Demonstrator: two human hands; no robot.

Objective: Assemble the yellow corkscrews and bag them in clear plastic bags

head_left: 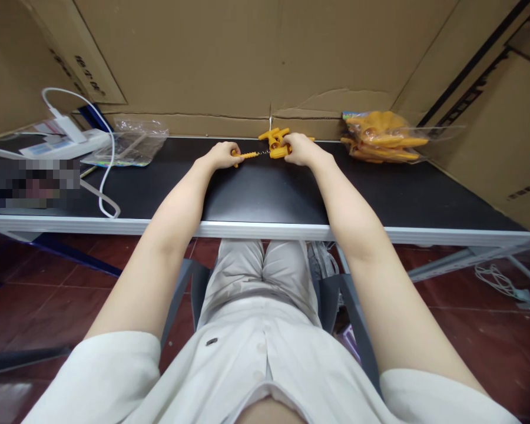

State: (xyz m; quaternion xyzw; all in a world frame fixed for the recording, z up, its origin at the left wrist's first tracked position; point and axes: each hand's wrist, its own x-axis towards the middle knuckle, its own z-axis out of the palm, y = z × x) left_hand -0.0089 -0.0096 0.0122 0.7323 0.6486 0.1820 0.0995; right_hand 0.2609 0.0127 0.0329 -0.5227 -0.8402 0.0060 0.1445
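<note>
Both my arms reach out over a black table. My left hand is closed around the thin end of a small orange plastic rod. A dark coiled spring joins that rod to a chunkier orange plastic piece, which my right hand grips from the right side. The assembled parts lie stretched between the two hands near the table's far edge. My fingers hide the ends of both pieces.
A clear bag of orange plastic parts lies at the far right. A flat clear bag and a white charger with cable sit at the far left. Cardboard walls stand behind the table. A blurred item rests at the left.
</note>
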